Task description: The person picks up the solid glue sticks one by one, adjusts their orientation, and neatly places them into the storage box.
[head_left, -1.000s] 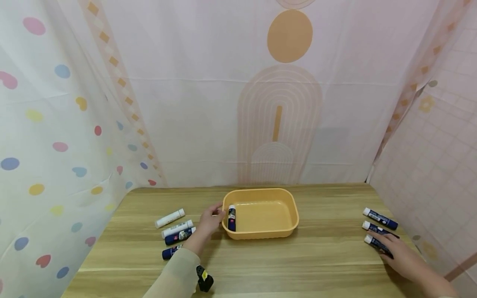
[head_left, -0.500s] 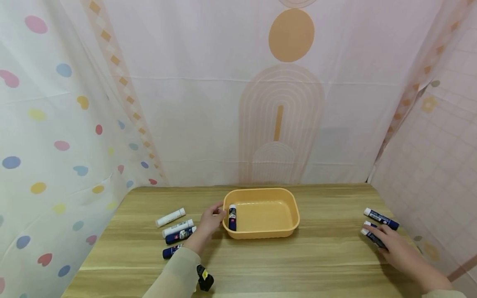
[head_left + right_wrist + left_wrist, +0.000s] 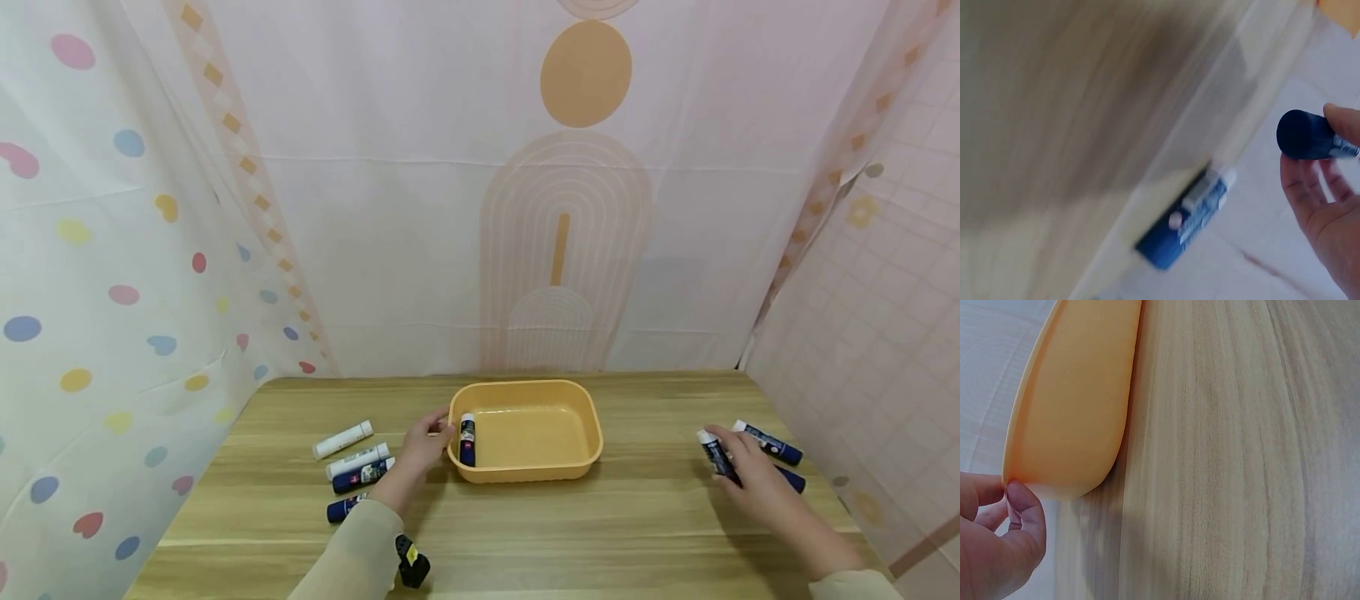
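My left hand (image 3: 424, 442) pinches the rim of a yellow-orange plastic tub (image 3: 525, 473) at its left end; thumb and finger meet on that edge in the left wrist view. A dark blue glue stick (image 3: 467, 440) with a white cap lies inside, along the tub's left wall. On the right side, my right hand (image 3: 757, 479) grips another dark blue glue stick (image 3: 720, 458) between thumb and fingers, its white cap pointing up and left. Behind that hand lie two more blue sticks, a farther one (image 3: 772, 443) and a nearer one (image 3: 791, 478) partly covered by the hand.
Left of the tub lie two white sticks, one farther (image 3: 342, 440) and one nearer (image 3: 357, 461), and two blue ones, one (image 3: 363, 476) beside them and one (image 3: 347, 507) partly behind the left forearm. A black object (image 3: 412, 562) sits by the left sleeve. Patterned curtains surround the wooden table (image 3: 600, 542).
My right hand has taken hold of the nearest right-hand glue stick and carried it left, away from the other two. The left hand and the tub stay in place.
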Tool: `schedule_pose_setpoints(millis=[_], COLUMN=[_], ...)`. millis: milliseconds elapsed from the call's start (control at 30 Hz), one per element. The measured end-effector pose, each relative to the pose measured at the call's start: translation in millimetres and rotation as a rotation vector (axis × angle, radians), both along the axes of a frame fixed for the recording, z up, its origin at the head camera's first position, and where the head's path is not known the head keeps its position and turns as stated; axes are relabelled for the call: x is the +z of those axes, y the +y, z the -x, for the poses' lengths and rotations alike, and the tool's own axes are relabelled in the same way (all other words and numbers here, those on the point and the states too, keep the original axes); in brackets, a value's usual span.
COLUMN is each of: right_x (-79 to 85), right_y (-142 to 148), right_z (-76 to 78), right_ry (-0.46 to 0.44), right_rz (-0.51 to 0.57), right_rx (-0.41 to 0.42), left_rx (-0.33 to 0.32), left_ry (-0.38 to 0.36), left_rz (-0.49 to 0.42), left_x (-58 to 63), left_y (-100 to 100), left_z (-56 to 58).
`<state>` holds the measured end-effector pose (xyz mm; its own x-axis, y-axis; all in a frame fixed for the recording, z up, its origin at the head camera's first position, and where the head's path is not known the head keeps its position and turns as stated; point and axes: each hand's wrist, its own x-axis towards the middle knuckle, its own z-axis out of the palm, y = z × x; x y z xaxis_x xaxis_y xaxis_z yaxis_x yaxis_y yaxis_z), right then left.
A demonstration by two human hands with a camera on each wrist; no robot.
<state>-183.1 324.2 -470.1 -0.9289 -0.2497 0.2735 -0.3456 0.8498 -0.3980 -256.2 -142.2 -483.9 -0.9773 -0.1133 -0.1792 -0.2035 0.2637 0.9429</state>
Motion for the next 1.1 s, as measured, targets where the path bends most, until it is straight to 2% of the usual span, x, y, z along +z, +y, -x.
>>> schedule_pose_setpoints(millis=[100, 367, 533, 667, 800, 1000, 1100], right_x=[-2.1, -2.5, 6.5, 14.3, 18.7, 23.4, 25.1], right_y=[-10, -33, -52, -72, -95, -137, -157], right_z=[1.5, 9.1, 15.6, 21.3, 28.6, 37.4, 40.2], right_ry=[-0.101, -0.264, -0.303, -0.257, -0.171, -0.077, -0.03], right_rz=[0.121, 0.403, 0.498, 0.509, 0.517, 0.615, 0.594], right_rx=[-0.054, -0.184, -0.205, -0.193, -0.165, -0.081, -0.038], left_rx=[-0.003, -0.002, -0.003, -0.004, -0.006, -0.009, -0.015], left_ry=[0.006, 0.003, 0.002, 0.007, 0.003, 0.007, 0.013], left_rz=[-0.007, -0.008, -0.006, -0.009, -0.016, -0.024, -0.031], left_x=[-0.1, -0.6, -0.8, -0.9, -0.5, 0.8, 0.5], left_y=[1, 2, 3, 4, 3, 3, 3], left_z=[0.1, 0.3, 0.3, 0.5, 0.7, 0.0, -0.5])
